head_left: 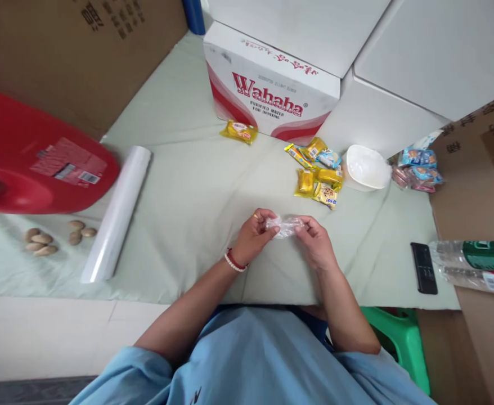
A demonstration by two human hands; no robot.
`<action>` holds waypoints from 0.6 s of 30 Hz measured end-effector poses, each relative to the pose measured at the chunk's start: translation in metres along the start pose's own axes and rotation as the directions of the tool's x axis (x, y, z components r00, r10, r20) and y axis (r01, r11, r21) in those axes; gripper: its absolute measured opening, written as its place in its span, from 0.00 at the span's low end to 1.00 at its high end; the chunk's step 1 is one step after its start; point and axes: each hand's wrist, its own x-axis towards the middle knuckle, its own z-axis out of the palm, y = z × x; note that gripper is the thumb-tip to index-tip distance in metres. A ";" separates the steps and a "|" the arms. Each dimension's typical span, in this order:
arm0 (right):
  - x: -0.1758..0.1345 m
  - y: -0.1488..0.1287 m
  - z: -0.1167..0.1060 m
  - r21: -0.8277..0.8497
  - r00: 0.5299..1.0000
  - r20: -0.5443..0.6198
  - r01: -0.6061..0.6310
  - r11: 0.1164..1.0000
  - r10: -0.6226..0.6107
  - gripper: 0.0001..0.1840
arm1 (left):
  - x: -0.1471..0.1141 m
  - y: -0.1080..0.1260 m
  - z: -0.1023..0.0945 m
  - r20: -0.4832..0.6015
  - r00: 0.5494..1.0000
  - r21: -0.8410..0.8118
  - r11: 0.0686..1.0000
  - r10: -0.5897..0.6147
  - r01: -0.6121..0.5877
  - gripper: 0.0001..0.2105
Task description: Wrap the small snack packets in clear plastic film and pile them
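A crumpled piece of clear plastic film (287,226) is stretched between my two hands above the green tablecloth (196,185). My left hand (254,235) pinches its left end between thumb and fingers. At the other end, my right hand (315,241) is closed on the film in the same way. Whether anything is wrapped inside the film I cannot tell. Just beyond my right hand lies a group of small wrapped snacks (305,184) in yellow and blue packets. One more yellow packet (239,132) rests by the Wahaba-style printed carton (272,101).
A white roll of film (118,216) lies left, beside several brown stone-like pieces (42,241) and a red jug (61,169). To the right are a white bowl (365,169), more packets (420,166), a black phone (423,269) and plastic bottles (475,256). Cardboard walls (483,185) stand beyond.
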 end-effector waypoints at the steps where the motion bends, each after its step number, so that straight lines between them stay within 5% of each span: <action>1: 0.001 -0.001 -0.002 -0.044 0.999 -0.029 0.015 0.999 -0.016 0.20 | -0.003 -0.002 -0.001 -0.009 1.000 -0.016 1.000 0.026 -0.026 0.24; 5: 0.001 0.001 -0.002 -0.030 0.982 -0.185 0.041 0.999 -0.045 0.20 | -0.009 -0.003 -0.009 -0.034 0.998 -0.148 0.988 -0.054 0.049 0.28; 8: -0.003 0.004 0.001 -0.016 0.992 -0.128 -0.017 1.000 0.015 0.22 | -0.006 0.002 -0.016 0.036 0.982 -0.236 0.954 -0.183 0.186 0.33; 13: -0.005 0.006 0.001 -0.117 0.998 -0.060 -0.008 0.993 0.001 0.22 | 0.000 0.003 -0.025 0.270 0.924 -0.018 0.958 -0.272 0.287 0.27; 18: -0.003 0.002 -0.020 -0.133 0.998 -0.040 0.040 0.990 -0.045 0.19 | 0.003 -0.003 -0.028 0.068 0.986 -0.055 0.987 -0.150 0.153 0.23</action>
